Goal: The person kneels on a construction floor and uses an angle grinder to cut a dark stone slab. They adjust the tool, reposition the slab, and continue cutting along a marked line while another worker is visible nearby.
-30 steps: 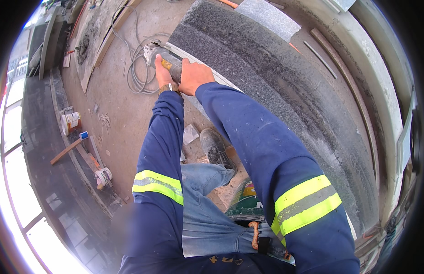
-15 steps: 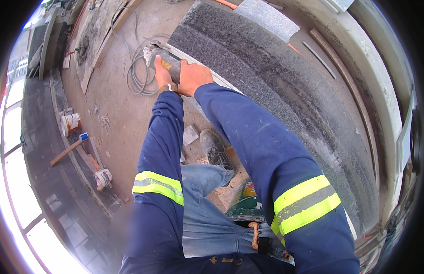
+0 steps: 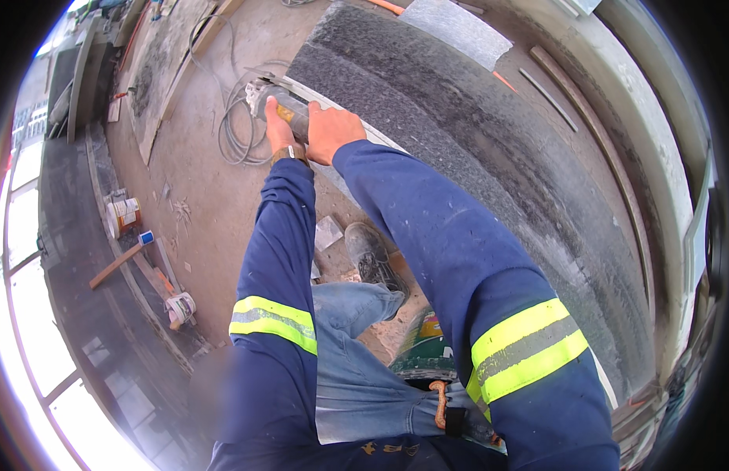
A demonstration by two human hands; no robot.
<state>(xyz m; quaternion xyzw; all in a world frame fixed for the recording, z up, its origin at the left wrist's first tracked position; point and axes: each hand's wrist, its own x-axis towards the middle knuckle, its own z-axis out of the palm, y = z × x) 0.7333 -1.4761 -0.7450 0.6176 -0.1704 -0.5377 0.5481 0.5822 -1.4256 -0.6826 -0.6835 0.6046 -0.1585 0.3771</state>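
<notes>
Up at eleven o'clock, the left hand (image 3: 279, 131) and right hand (image 3: 335, 132) are wrapped round a grey-and-yellow cylindrical power grinder (image 3: 291, 115), the left grip partly hidden! That tool sits alongside a long, dark-grey speckled stone slab (image 3: 474, 133) sweeping through two o'clock, with looped grey cable (image 3: 240, 161) lying at ten, a white round plastic bucket (image 3: 125, 217) at nine.

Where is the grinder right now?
Head view, upper left of centre: the grinder is in the left hand and right hand, by the dark slab's left edge.
</notes>
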